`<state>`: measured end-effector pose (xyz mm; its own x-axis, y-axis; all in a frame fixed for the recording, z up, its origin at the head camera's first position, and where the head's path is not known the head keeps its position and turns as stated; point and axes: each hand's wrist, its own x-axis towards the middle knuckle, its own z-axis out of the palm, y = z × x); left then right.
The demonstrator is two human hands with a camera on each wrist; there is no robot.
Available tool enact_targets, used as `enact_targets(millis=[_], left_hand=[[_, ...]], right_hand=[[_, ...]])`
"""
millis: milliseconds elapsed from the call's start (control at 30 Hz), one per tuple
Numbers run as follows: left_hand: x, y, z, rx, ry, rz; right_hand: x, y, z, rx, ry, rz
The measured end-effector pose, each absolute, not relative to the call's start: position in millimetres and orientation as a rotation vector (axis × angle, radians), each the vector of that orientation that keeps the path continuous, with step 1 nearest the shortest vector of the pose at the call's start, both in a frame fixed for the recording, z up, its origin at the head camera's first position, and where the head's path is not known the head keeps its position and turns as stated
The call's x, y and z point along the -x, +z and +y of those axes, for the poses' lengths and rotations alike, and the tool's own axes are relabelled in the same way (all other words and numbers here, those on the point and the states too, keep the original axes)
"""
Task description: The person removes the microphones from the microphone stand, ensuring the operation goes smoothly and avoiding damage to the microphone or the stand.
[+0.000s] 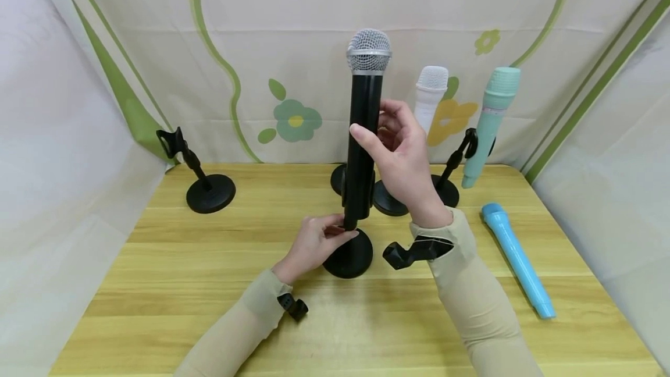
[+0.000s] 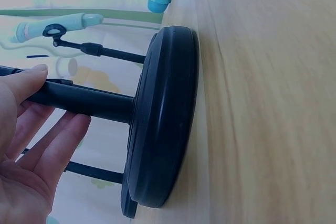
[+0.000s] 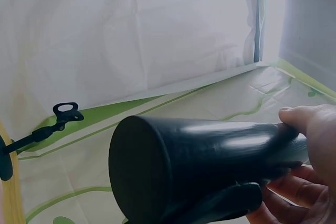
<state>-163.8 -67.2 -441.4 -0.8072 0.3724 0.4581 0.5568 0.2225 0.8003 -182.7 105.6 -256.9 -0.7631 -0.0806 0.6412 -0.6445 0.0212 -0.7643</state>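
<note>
My right hand (image 1: 405, 159) grips the black microphone (image 1: 364, 109) around its body, thumb across the front. The microphone stands nearly upright, its silver mesh head at the top. Its lower part sits at the clip (image 3: 236, 201) of a black desk stand, whose round base (image 1: 349, 260) rests on the table. Low on this stand, my left hand (image 1: 313, 243) holds the pole (image 2: 100, 102) between thumb and fingers. Seen from the right wrist, the flat bottom end of the microphone (image 3: 139, 169) faces the camera.
Behind the right hand are a white microphone (image 1: 431, 95) and a mint microphone (image 1: 492, 118) held in a stand (image 1: 446, 189). A blue microphone (image 1: 518, 260) lies on the table (image 1: 157, 307) at right. At the back left is a stand (image 1: 210, 194) with a bare clip.
</note>
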Motion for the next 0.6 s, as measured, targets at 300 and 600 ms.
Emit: enact_targets(millis=[300, 600], left_hand=[[164.0, -444.0, -68.1, 0.907, -1.647, -2.31], [165.6, -446.1, -69.4, 0.922, -1.658, -2.299]], right_hand=[[183.1, -259.3, 104.9, -0.746, 1.775, -1.863], [183.7, -257.9, 104.0, -0.753, 1.754, -1.852]])
